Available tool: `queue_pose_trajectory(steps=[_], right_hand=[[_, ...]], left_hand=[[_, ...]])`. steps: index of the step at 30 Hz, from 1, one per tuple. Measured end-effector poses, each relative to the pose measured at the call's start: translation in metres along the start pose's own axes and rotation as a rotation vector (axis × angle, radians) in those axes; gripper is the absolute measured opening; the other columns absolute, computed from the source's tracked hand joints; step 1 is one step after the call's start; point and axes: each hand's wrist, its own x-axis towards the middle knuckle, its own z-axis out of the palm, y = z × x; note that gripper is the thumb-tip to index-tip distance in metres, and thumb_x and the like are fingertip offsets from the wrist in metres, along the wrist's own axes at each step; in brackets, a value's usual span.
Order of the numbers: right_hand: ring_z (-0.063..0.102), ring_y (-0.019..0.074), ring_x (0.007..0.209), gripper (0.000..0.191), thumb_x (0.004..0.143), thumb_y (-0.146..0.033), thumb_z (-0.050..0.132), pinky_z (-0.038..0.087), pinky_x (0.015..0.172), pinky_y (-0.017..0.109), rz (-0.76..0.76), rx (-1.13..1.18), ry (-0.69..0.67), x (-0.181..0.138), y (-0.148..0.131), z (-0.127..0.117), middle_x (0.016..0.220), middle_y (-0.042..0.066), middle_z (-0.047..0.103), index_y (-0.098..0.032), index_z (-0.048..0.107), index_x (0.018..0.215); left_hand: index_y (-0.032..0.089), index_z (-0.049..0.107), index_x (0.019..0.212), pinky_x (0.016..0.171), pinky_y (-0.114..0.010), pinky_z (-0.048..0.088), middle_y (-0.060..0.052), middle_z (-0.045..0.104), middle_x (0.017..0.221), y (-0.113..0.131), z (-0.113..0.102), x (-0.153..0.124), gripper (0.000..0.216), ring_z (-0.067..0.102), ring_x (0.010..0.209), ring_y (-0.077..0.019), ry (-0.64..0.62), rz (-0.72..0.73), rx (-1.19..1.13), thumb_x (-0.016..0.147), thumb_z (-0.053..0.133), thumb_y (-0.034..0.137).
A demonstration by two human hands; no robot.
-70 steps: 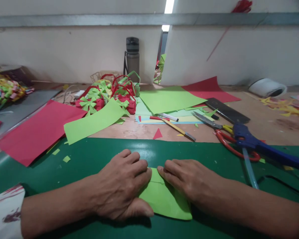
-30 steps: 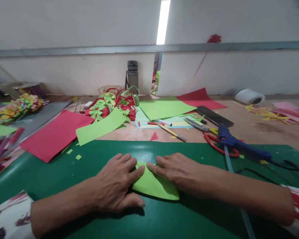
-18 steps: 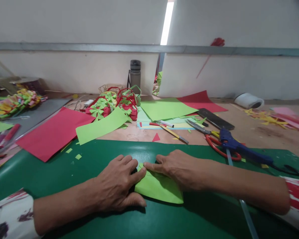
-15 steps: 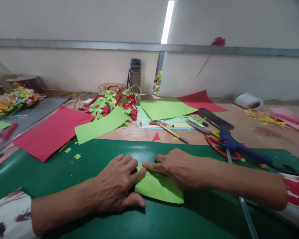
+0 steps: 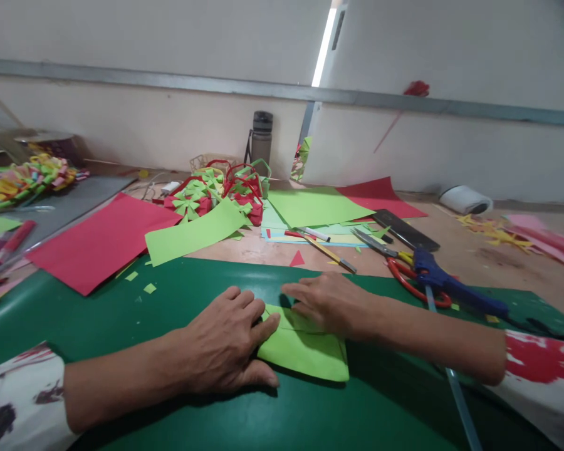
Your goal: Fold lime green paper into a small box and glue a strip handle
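A folded piece of light green paper (image 5: 303,357) lies on the green mat (image 5: 192,419) in front of me. My left hand (image 5: 228,341) pins its left side down, the forefinger on top and the thumb spread apart on the mat. Over the paper's upper right part is my right hand (image 5: 331,304), slightly blurred, its forefinger stretched leftward and its other fingers bent. Whether the right fingertips touch the paper, I cannot tell. The paper's right upper corner is hidden under that hand.
A blue glue gun (image 5: 451,285) with a clear glue stick and red-handled scissors (image 5: 399,269) lie at right. Behind are a cutter knife (image 5: 331,254), a phone (image 5: 407,230), green sheets (image 5: 317,207), small paper baskets (image 5: 237,194) and a bottle (image 5: 262,141). A red sheet (image 5: 103,241) lies left.
My right forefinger has lifted away from the left forefinger, and the right hand has shifted a little rightward. More of the paper's upper fold shows. My left hand stays on the paper.
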Motion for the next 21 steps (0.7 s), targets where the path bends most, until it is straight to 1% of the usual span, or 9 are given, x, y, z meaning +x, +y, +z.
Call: queue_pose_trajectory(steps=[1, 3, 5, 10, 12, 14, 17, 21], right_hand=[[0.049, 0.0117, 0.049, 0.014, 0.087, -0.017, 0.046, 0.017, 0.044, 0.026, -0.004, -0.039, 0.025, -0.001, -0.001, 0.003, 0.064, 0.003, 0.061, -0.014, 0.059, 0.084], [0.049, 0.0127, 0.050, 0.018, 0.085, -0.011, 0.044, 0.015, 0.045, 0.028, -0.051, -0.082, 0.030, -0.004, -0.004, 0.008, 0.063, 0.004, 0.060, -0.014, 0.057, 0.073], [0.048, 0.0137, 0.050, 0.019, 0.083, -0.006, 0.042, 0.013, 0.044, 0.028, -0.120, -0.116, 0.047, -0.005, -0.007, 0.009, 0.062, 0.005, 0.058, -0.014, 0.055, 0.071], [0.043, 0.0146, 0.044, 0.024, 0.083, -0.005, 0.039, 0.012, 0.042, 0.029, -0.299, -0.278, 0.239, -0.002, -0.008, 0.008, 0.054, 0.002, 0.050, -0.016, 0.050, 0.064], [0.042, 0.0147, 0.043, 0.025, 0.084, -0.006, 0.039, 0.012, 0.042, 0.030, -0.334, -0.291, 0.277, 0.005, -0.006, 0.009, 0.053, 0.002, 0.049, -0.016, 0.050, 0.064], [0.042, 0.0146, 0.044, 0.025, 0.084, -0.006, 0.037, 0.013, 0.041, 0.029, -0.359, -0.290, 0.297, 0.015, -0.004, 0.011, 0.054, 0.002, 0.050, -0.016, 0.050, 0.065], [0.042, 0.0141, 0.044, 0.026, 0.086, -0.007, 0.035, 0.014, 0.042, 0.029, -0.390, -0.285, 0.301, 0.027, -0.001, 0.014, 0.055, 0.002, 0.051, -0.016, 0.050, 0.066], [0.042, 0.0138, 0.043, 0.026, 0.085, -0.008, 0.035, 0.015, 0.041, 0.029, -0.433, -0.292, 0.296, 0.028, 0.005, 0.015, 0.055, 0.002, 0.051, -0.016, 0.051, 0.066]], left_hand=[[0.019, 0.049, 0.115, 0.066, -0.038, 0.030, -0.008, 0.053, 0.086, 0.000, 0.000, 0.000, 0.067, 0.043, 0.073, -0.0227, 0.000, 0.006, 0.004, 0.081, 0.024, 0.070], [0.018, 0.050, 0.113, 0.067, -0.038, 0.031, -0.008, 0.054, 0.086, 0.000, -0.001, 0.001, 0.063, 0.044, 0.073, -0.0226, -0.001, 0.018, 0.011, 0.083, 0.026, 0.068], [0.018, 0.050, 0.111, 0.067, -0.038, 0.032, -0.008, 0.055, 0.086, 0.000, -0.002, 0.001, 0.056, 0.045, 0.073, -0.0223, 0.004, 0.027, 0.021, 0.085, 0.030, 0.063], [0.019, 0.052, 0.105, 0.062, -0.034, 0.032, -0.005, 0.057, 0.078, 0.003, -0.001, 0.000, 0.040, 0.047, 0.066, -0.0202, -0.011, 0.011, 0.040, 0.091, 0.032, 0.051], [0.019, 0.053, 0.100, 0.061, -0.034, 0.032, -0.005, 0.057, 0.075, 0.004, -0.001, 0.000, 0.038, 0.048, 0.064, -0.0196, -0.017, -0.001, 0.041, 0.091, 0.033, 0.050], [0.019, 0.054, 0.093, 0.062, -0.034, 0.033, -0.004, 0.058, 0.074, 0.004, -0.001, 0.000, 0.038, 0.049, 0.065, -0.0198, -0.014, -0.009, 0.036, 0.090, 0.033, 0.051], [0.019, 0.055, 0.085, 0.062, -0.034, 0.034, -0.005, 0.058, 0.074, 0.003, -0.003, 0.000, 0.044, 0.051, 0.067, -0.0205, -0.016, -0.012, -0.003, 0.089, 0.031, 0.056], [0.019, 0.057, 0.087, 0.062, -0.036, 0.034, -0.006, 0.057, 0.074, 0.003, -0.004, -0.002, 0.056, 0.050, 0.064, -0.0208, 0.004, -0.006, -0.045, 0.085, 0.025, 0.066]])
